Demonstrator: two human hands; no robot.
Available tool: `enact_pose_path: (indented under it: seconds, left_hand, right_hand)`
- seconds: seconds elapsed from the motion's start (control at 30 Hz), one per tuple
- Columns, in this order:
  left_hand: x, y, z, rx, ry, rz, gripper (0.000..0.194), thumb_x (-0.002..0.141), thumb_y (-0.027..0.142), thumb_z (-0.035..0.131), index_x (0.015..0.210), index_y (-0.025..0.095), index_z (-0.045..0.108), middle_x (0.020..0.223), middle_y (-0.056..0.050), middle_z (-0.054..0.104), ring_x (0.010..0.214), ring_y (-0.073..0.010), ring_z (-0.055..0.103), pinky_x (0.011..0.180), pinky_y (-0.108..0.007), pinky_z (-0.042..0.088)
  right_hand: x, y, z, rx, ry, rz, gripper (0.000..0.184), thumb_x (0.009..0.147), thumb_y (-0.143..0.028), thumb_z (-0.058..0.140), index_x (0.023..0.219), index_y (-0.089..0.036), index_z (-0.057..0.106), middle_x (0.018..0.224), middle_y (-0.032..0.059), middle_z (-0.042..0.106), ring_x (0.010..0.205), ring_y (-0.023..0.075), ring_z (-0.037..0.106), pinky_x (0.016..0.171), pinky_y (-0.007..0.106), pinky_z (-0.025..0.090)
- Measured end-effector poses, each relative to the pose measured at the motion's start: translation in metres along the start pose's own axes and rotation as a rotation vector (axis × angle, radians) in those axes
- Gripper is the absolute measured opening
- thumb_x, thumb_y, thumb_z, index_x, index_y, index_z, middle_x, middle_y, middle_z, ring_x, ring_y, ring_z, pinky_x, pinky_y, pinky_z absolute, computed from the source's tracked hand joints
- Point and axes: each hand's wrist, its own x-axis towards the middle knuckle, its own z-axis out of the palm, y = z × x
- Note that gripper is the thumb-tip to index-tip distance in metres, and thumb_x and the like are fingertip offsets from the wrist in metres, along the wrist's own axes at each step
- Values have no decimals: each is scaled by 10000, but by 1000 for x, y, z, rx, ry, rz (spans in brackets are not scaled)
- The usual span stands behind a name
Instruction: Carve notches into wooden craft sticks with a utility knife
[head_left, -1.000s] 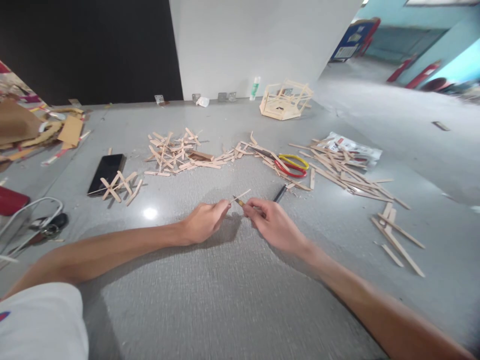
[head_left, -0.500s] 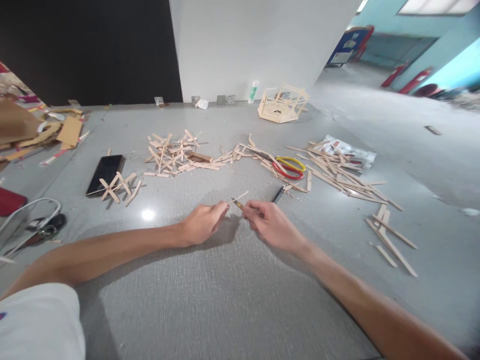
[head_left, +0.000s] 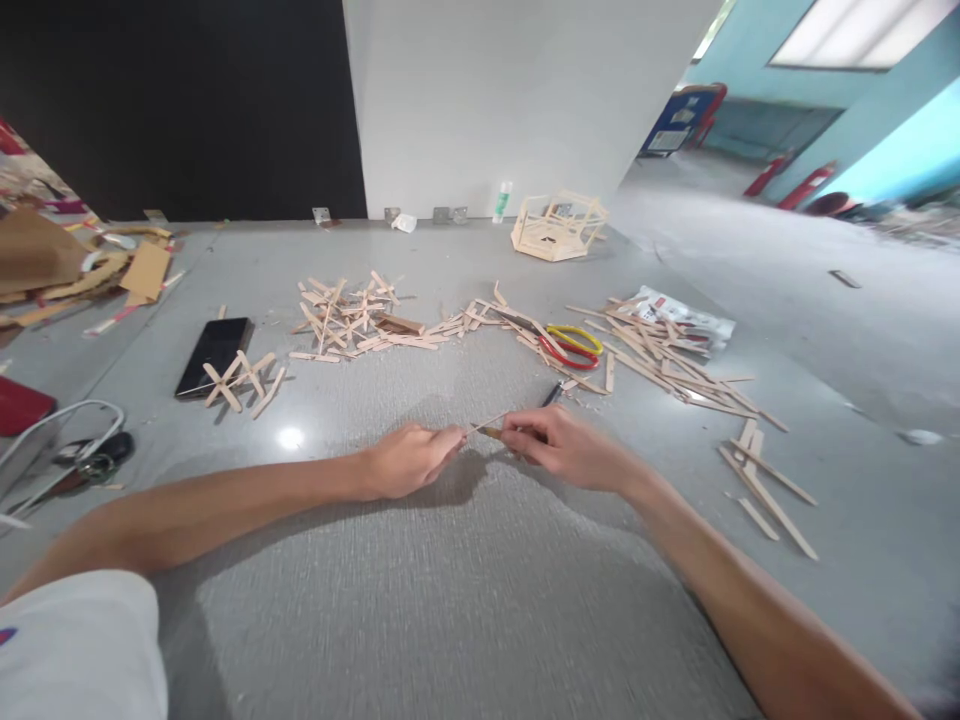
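Observation:
My left hand (head_left: 416,460) is closed, pinching a thin wooden stick (head_left: 487,423) that sticks out to the right past the fingertips. Facing it, my right hand (head_left: 559,445) is wrapped round a slim tool with a yellow-brown body (head_left: 491,432) and a narrow dark tip. Its tip meets or nearly meets the stick; contact is hard to tell, and the fingers hide the rest of the tool. Just behind the right hand lies a dark pen-like object (head_left: 553,393). Scissors with red and yellow handles (head_left: 574,345) rest farther back, among wooden sticks.
Loose craft sticks (head_left: 352,315) lie behind my hands, more sticks (head_left: 675,365) to the right. A phone (head_left: 214,355) with crossed sticks (head_left: 244,378) and a white cable (head_left: 67,415) are at left. A wooden stick frame (head_left: 555,240) and glue tube (head_left: 502,202) stand by the wall.
My right hand has moved slightly right and down, and the tool lies flatter against the stick. The left hand keeps its pinch. The whole view has shifted a little.

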Motion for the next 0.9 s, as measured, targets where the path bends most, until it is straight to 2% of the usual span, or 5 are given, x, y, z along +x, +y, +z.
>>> enact_pose_path:
  seconds: [0.27, 0.4, 0.53, 0.67, 0.9]
  left_hand:
    - [5, 1, -6, -97, 54, -221, 379, 1027, 319, 179, 962, 148, 511, 562, 38, 487, 432, -103, 426, 476, -216, 327]
    - [6, 5, -12, -192, 47, -292, 434, 1029, 392, 157, 986, 165, 525, 592, 34, 509, 479, -120, 485, 527, -229, 372]
    - [5, 7, -11, -267, 98, -380, 461, 1027, 426, 173, 1014, 158, 547, 547, 55, 469, 463, -122, 477, 527, -231, 375]
    - [3, 8, -10, -386, 268, -420, 425, 1029, 415, 224, 996, 153, 557, 543, 64, 466, 473, -99, 480, 540, -208, 386]
    - [8, 7, -18, -500, 438, -445, 378, 1032, 344, 273, 872, 149, 555, 493, 65, 474, 455, -77, 462, 580, -205, 411]
  right_hand:
    - [8, -21, 54, 272, 362, 236, 421, 935, -525, 411, 665, -204, 445, 517, -54, 421, 447, 72, 359, 448, 228, 263]
    - [7, -30, 53, 573, 234, 306, 406, 910, -574, 438, 742, -207, 476, 500, -75, 437, 349, 57, 341, 372, 213, 269]
    - [-3, -35, 41, 734, 133, 246, 401, 922, -570, 438, 896, -185, 547, 675, -2, 626, 434, 76, 511, 471, 226, 426]
    - [-10, -34, 41, 781, 149, 225, 484, 934, -603, 376, 995, -165, 573, 808, 64, 682, 567, 121, 609, 568, 265, 489]
    - [-5, -16, 59, 744, 299, 319, 532, 879, -676, 409, 891, -169, 568, 611, 8, 595, 410, 103, 481, 377, 240, 388]
